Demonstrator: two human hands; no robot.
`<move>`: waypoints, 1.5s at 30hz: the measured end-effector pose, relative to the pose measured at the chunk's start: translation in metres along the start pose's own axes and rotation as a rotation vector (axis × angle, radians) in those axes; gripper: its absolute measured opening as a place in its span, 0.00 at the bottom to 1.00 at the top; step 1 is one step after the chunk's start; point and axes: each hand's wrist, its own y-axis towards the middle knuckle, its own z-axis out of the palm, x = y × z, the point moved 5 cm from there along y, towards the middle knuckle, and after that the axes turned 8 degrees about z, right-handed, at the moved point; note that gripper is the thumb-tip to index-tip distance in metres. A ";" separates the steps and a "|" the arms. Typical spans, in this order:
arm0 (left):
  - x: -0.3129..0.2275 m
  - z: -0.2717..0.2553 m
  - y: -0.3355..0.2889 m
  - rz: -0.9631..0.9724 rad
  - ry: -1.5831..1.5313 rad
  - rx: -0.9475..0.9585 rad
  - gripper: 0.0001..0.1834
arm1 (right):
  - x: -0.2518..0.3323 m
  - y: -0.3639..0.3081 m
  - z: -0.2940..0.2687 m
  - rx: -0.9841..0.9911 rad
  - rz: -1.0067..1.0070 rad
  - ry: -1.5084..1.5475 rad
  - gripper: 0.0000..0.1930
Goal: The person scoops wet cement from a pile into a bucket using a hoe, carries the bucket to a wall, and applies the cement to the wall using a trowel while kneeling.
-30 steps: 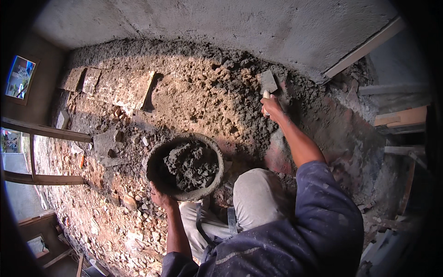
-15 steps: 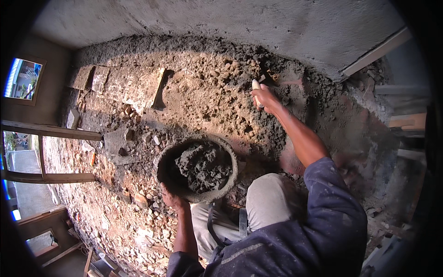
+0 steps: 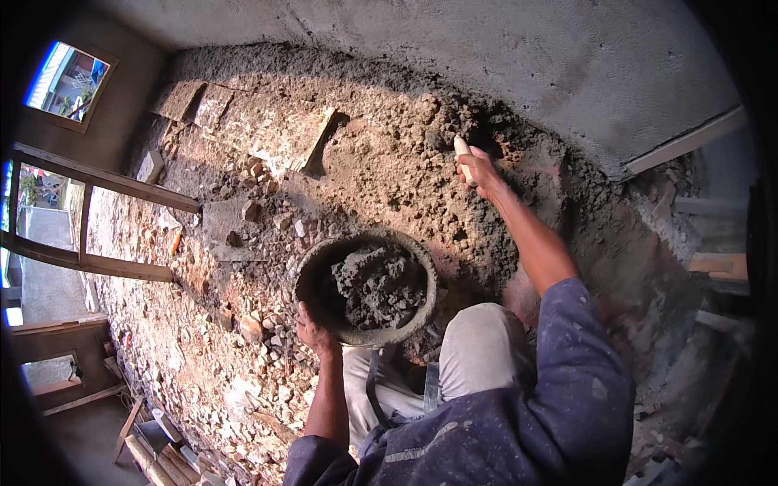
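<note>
My right hand (image 3: 481,172) is closed round the pale handle of a trowel (image 3: 463,151), out over the rough ground near the wall. The trowel's blade cannot be made out against the dark clumps there. Close to my knees stands a round, mortar-crusted bucket (image 3: 318,293), tipped a little, with a heap of wet grey mortar (image 3: 375,283) inside. My left hand (image 3: 314,330) grips its near-left rim; some fingers are hidden against the bucket's side.
A grey plastered wall (image 3: 519,57) rises beyond the ground. Flat boards (image 3: 275,130) lie at the far left, with stones and rubble (image 3: 243,324) nearer. A wooden frame (image 3: 105,178) juts in from the left. Timber pieces (image 3: 162,462) lie at the lower left.
The whole view has shifted, so the bucket and ground sit further right. My right hand stays on the trowel at nearly the same patch; the left keeps its hold on the bucket.
</note>
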 end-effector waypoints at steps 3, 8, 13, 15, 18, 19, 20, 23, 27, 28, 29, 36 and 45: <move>0.003 0.004 0.001 0.038 0.086 -0.054 0.23 | 0.022 -0.038 0.004 0.058 -0.035 -0.116 0.27; 0.002 -0.003 0.006 0.058 0.174 -0.050 0.25 | 0.047 -0.127 0.031 0.246 -0.086 -0.196 0.32; 0.010 -0.012 0.008 0.020 0.096 -0.105 0.26 | 0.037 -0.213 0.068 0.454 -0.011 -0.314 0.32; 0.007 -0.007 0.006 -0.007 0.079 -0.110 0.27 | 0.026 -0.231 0.076 0.475 -0.149 -0.511 0.32; 0.003 -0.006 0.003 -0.052 0.007 -0.104 0.27 | -0.001 -0.241 0.093 0.453 -0.624 -1.063 0.32; 0.004 -0.008 0.004 -0.059 -0.007 -0.109 0.27 | -0.011 -0.243 0.096 0.474 -0.599 -1.258 0.33; 0.008 -0.010 0.003 -0.068 -0.020 -0.113 0.27 | -0.020 -0.243 0.097 0.492 -0.565 -1.455 0.33; 0.010 -0.014 0.010 -0.020 0.032 -0.095 0.27 | -0.020 -0.235 0.101 0.346 -0.688 -1.163 0.34; 0.014 -0.005 0.011 -0.054 0.016 -0.066 0.24 | -0.005 -0.189 0.042 0.044 -0.558 -0.855 0.30; 0.011 0.002 0.006 -0.079 -0.018 -0.092 0.22 | 0.000 -0.174 0.015 -0.058 -0.528 -0.841 0.30; 0.006 -0.001 0.002 -0.076 0.005 -0.075 0.23 | 0.011 -0.167 0.003 -0.057 -0.287 -0.780 0.29; 0.007 -0.004 0.004 -0.078 0.013 -0.110 0.22 | 0.045 -0.095 -0.083 -0.001 0.371 -0.512 0.28; 0.003 -0.008 0.007 -0.109 0.112 -0.023 0.24 | 0.049 0.019 0.001 0.029 0.392 -0.392 0.27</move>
